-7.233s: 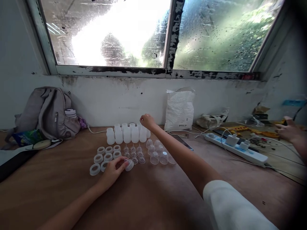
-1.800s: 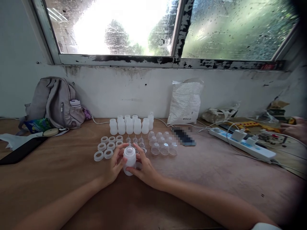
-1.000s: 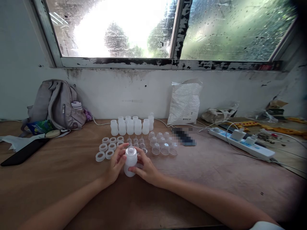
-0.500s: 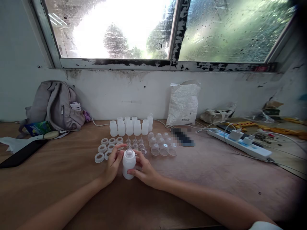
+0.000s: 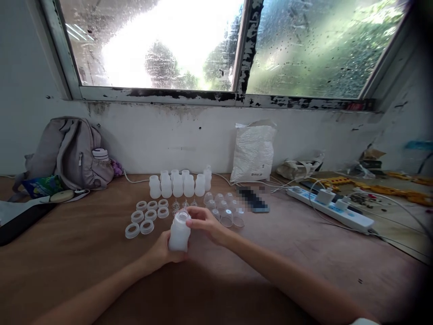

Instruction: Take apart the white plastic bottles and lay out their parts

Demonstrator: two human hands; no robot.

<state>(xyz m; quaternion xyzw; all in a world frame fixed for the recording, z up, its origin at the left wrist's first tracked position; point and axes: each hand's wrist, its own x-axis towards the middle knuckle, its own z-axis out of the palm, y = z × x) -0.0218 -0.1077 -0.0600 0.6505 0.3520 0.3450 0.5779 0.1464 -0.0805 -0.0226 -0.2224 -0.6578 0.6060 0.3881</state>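
Observation:
A frosted white baby bottle (image 5: pixel 179 235), with a collar and a clear teat at its mouth, tilts slightly over the table. My left hand (image 5: pixel 163 251) is wrapped around its lower body. At the top, my right hand (image 5: pixel 208 223) curls its fingers and thumb about the collar; part of the teat is hidden there. Just beyond stand several clear teats (image 5: pixel 185 203), partly covered by the right hand. Translucent collar rings (image 5: pixel 146 227) lie in rows to the left, and clear domed caps (image 5: pixel 226 218) are grouped on the right. More white bottles (image 5: pixel 177 186) stand in rows behind.
A phone (image 5: pixel 260 208), partly pixelated, lies right of the caps. Against the wall rests a white plastic bag (image 5: pixel 253 153). A power strip (image 5: pixel 352 220) with plugs and cables is at the right. On the left are a grey backpack (image 5: pixel 67 158) and a black flat object (image 5: pixel 25 221).
My left hand has moved from the bottle's top down around its body. My right hand has shifted from the side up to the collar. The bottle has been lifted and tilted slightly.

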